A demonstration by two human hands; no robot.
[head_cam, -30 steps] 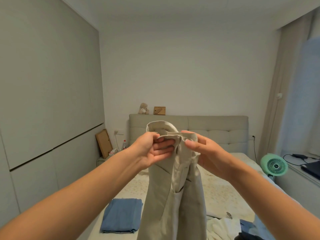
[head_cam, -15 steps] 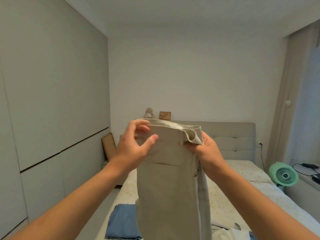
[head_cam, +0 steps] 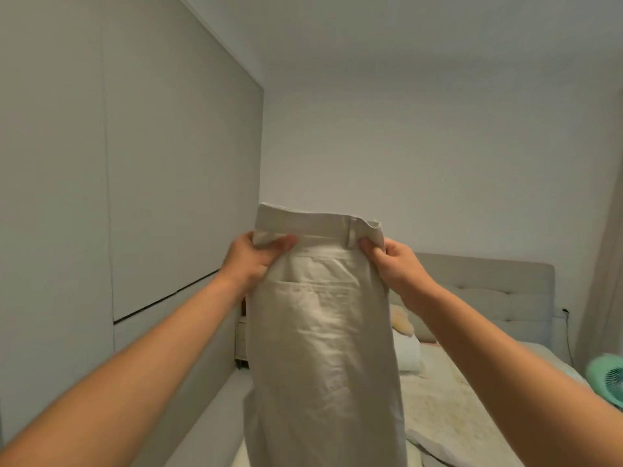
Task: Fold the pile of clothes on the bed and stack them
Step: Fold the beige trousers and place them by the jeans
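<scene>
A pair of beige trousers [head_cam: 323, 348] hangs upright in front of me, held high by its waistband, with its lower part running out of the frame's bottom edge. My left hand [head_cam: 253, 261] grips the waistband's left end, thumb over the front. My right hand [head_cam: 394, 264] pinches the waistband's right end by a belt loop. The bed [head_cam: 448, 409] lies below and behind the trousers; the clothes pile and any folded stack are hidden.
A padded grey headboard [head_cam: 488, 291] stands at the back right, with a white pillow [head_cam: 408, 355] and a pale soft toy [head_cam: 403, 323] before it. A green fan [head_cam: 608, 379] sits at the right edge. Wardrobe panels [head_cam: 135, 197] line the left wall.
Both hands have lifted the trousers higher and drawn the waistband out flat and wide. The view has tilted up, so the folded blue garment on the bed has dropped out of sight.
</scene>
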